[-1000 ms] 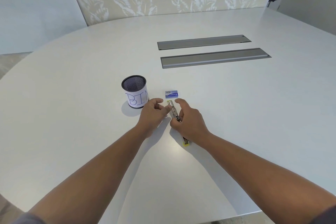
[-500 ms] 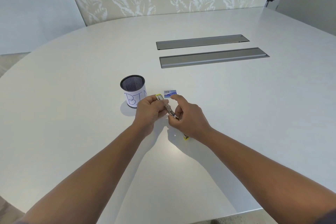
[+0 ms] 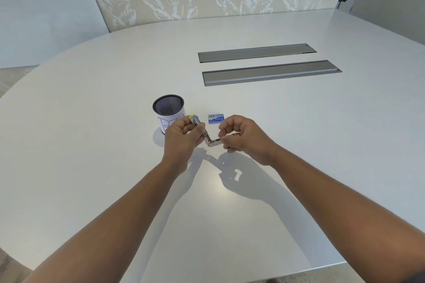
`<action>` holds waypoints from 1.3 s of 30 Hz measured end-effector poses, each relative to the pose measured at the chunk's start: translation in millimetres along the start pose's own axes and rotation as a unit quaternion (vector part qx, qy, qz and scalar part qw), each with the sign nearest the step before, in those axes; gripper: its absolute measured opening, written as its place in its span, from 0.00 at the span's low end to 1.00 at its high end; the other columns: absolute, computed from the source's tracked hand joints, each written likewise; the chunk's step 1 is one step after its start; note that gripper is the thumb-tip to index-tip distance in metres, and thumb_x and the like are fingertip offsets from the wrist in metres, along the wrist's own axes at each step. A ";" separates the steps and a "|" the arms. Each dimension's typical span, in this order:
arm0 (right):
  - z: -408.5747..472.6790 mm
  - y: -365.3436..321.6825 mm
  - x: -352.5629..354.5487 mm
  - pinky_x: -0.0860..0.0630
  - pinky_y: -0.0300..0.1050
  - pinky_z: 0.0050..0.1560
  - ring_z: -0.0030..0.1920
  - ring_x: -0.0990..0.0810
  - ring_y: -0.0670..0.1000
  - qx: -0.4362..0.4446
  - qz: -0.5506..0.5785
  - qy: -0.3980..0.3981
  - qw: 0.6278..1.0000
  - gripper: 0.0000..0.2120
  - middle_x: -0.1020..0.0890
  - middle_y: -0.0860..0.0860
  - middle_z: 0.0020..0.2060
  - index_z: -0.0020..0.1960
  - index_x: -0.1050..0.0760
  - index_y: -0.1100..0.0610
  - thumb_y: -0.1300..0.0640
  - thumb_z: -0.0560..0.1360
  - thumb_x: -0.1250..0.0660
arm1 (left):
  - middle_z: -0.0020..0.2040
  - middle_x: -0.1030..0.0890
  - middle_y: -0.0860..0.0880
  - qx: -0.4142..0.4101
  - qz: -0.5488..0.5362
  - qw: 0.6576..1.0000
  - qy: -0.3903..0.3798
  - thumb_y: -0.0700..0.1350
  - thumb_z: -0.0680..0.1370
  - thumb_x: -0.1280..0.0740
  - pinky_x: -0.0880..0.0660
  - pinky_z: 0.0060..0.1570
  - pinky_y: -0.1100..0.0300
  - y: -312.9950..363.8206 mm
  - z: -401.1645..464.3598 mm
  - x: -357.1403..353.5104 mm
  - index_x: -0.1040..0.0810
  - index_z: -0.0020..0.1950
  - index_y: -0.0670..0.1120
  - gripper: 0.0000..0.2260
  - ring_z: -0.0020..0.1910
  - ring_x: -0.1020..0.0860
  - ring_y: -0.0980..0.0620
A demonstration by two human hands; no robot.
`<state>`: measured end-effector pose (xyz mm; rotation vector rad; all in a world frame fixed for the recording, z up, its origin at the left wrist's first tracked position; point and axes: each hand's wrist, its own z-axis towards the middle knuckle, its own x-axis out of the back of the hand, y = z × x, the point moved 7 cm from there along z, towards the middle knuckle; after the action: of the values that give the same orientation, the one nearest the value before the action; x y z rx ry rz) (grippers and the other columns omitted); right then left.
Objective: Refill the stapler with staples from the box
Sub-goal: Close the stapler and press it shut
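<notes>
A black mesh cup [image 3: 168,108] stood upright on the white table [image 3: 92,145], left of the hands, with a white paper label [image 3: 171,122] wrapped round its lower part; blue handwriting on the label was partly hidden behind the left hand.

The left hand [image 3: 181,139] was raised above the table, just in front of the cup. Its fingers were curled round one arm of the stapler [image 3: 205,135], the arm that ended in a yellow tip [image 3: 192,117] poking out above the thumb.

The stapler was held in the air between the two hands and was swung open at its hinge, so that its two metal arms formed an angle, with the hinge at the lowest point between the hands. One arm ran up and to the left into the left hand; the other ran to the right.

A small blue box [image 3: 216,119] of staples lay flat on the table just beyond the stapler, between the two hands as seen from above, touching neither. Whether it was open could not be told.

The right hand [image 3: 245,136] pinched the other arm of the stapler, with fingers bent down over it.

Further back and to the right, two long grey panels [image 3: 271,72] lay flush in the table.
</notes>
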<state>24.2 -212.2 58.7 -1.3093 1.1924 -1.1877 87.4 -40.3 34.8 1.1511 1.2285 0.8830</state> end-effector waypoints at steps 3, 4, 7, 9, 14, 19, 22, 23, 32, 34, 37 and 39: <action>2.6 -2.8 2.7 0.27 0.43 0.35 0.33 0.24 0.51 0.018 0.063 0.048 0.997 0.05 0.21 0.59 0.41 0.51 0.20 0.63 0.61 0.77 0.28 | 0.44 0.15 0.46 0.013 0.000 0.999 -0.037 0.37 0.77 0.26 0.18 0.46 0.57 -2.3 -3.5 -5.4 0.19 0.56 0.44 0.10 0.43 0.16 0.49; 3.2 -3.0 1.8 0.29 0.43 0.35 0.33 0.26 0.50 0.027 0.071 0.065 0.995 0.06 0.20 0.59 0.41 0.50 0.19 0.61 0.58 0.78 0.29 | 0.43 0.16 0.47 0.016 0.004 0.999 -0.049 0.37 0.76 0.26 0.17 0.46 0.55 -3.2 -4.7 -7.3 0.20 0.57 0.44 0.11 0.43 0.17 0.49; 2.2 -3.1 -4.7 0.29 0.35 0.36 0.36 0.25 0.43 0.047 0.025 0.097 0.994 0.15 0.18 0.49 0.43 0.52 0.17 0.52 0.45 0.83 0.39 | 0.44 0.19 0.44 0.025 0.006 0.996 -0.090 0.36 0.76 0.26 0.17 0.50 0.53 -4.1 -10.3 -14.9 0.19 0.57 0.47 0.12 0.45 0.18 0.48; 1.0 -0.8 -13.1 0.24 0.34 0.40 0.41 0.20 0.40 0.040 0.000 0.079 0.996 0.23 0.17 0.49 0.49 0.56 0.18 0.50 0.39 0.83 0.47 | 0.46 0.20 0.41 0.025 -0.006 0.992 -0.126 0.35 0.75 0.25 0.18 0.49 0.55 -2.0 -15.6 -22.5 0.17 0.53 0.49 0.12 0.45 0.17 0.49; 1.1 9.5 -31.6 0.18 0.46 0.43 0.45 0.15 0.52 -0.019 0.039 -0.022 0.999 0.30 0.16 0.46 0.56 0.70 0.29 0.41 0.27 0.77 0.51 | 0.46 0.15 0.40 -0.006 0.030 0.984 -0.175 0.35 0.76 0.26 0.20 0.47 0.55 6.7 -19.7 -30.6 0.15 0.56 0.46 0.11 0.42 0.17 0.46; 5.7 12.5 -24.1 0.32 0.38 0.31 0.29 0.30 0.48 0.021 -0.031 -0.016 0.999 0.31 0.24 0.51 0.41 0.73 0.31 0.46 0.31 0.75 0.39 | 0.49 0.17 0.43 -0.017 0.143 0.967 -0.208 0.39 0.78 0.27 0.20 0.52 0.56 13.2 -14.7 -28.2 0.16 0.59 0.45 0.10 0.42 0.18 0.48; 7.9 12.6 -22.3 0.29 0.42 0.38 0.34 0.28 0.48 0.070 -0.137 -0.007 0.988 0.26 0.24 0.49 0.36 0.65 0.27 0.46 0.34 0.73 0.33 | 0.52 0.17 0.40 0.085 0.062 0.968 -0.228 0.34 0.78 0.33 0.19 0.50 0.58 8.2 -11.7 -27.0 0.18 0.60 0.39 0.12 0.45 0.18 0.47; 8.5 13.6 -22.1 0.27 0.46 0.41 0.36 0.26 0.49 0.075 -0.174 0.001 0.982 0.25 0.21 0.46 0.38 0.64 0.27 0.44 0.33 0.72 0.31 | 0.51 0.16 0.40 0.117 0.029 0.968 -0.218 0.36 0.76 0.35 0.19 0.50 0.57 5.5 -10.7 -26.2 0.17 0.58 0.39 0.13 0.45 0.18 0.46; 13.2 29.1 -32.7 0.26 0.44 0.44 0.46 0.21 0.45 0.103 -0.376 0.028 0.920 0.21 0.18 0.41 0.48 0.62 0.26 0.46 0.42 0.72 0.30 | 0.39 0.19 0.53 0.009 0.348 0.936 -0.051 0.60 0.83 0.43 0.26 0.38 0.56 -16.5 -1.7 -29.4 0.26 0.43 0.49 0.17 0.40 0.19 0.53; 13.4 30.4 -33.9 0.27 0.46 0.44 0.46 0.23 0.48 0.118 -0.410 0.038 0.903 0.17 0.19 0.45 0.47 0.60 0.26 0.49 0.45 0.74 0.31 | 0.37 0.22 0.53 -0.024 0.425 0.905 -0.028 0.60 0.83 0.46 0.30 0.38 0.55 -15.4 1.0 -28.5 0.30 0.40 0.50 0.19 0.39 0.22 0.53; 12.4 32.2 -35.9 0.29 0.48 0.43 0.44 0.27 0.50 0.128 -0.446 0.035 0.885 0.12 0.23 0.46 0.42 0.55 0.26 0.54 0.47 0.77 0.34 | 0.37 0.23 0.53 -0.039 0.492 0.870 0.001 0.59 0.83 0.49 0.33 0.36 0.54 -16.2 3.6 -25.6 0.32 0.39 0.49 0.19 0.38 0.24 0.55; 11.9 33.2 -35.1 0.31 0.48 0.41 0.42 0.28 0.49 0.119 -0.469 0.046 0.874 0.09 0.26 0.44 0.40 0.49 0.28 0.52 0.47 0.78 0.35 | 0.36 0.23 0.52 -0.045 0.518 0.854 0.009 0.56 0.81 0.49 0.36 0.34 0.55 -17.7 3.8 -24.2 0.32 0.38 0.48 0.17 0.37 0.26 0.55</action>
<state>32.7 -178.5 23.1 -1.6986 0.3848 -2.0193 85.9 -68.1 23.3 1.7468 0.4802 1.7151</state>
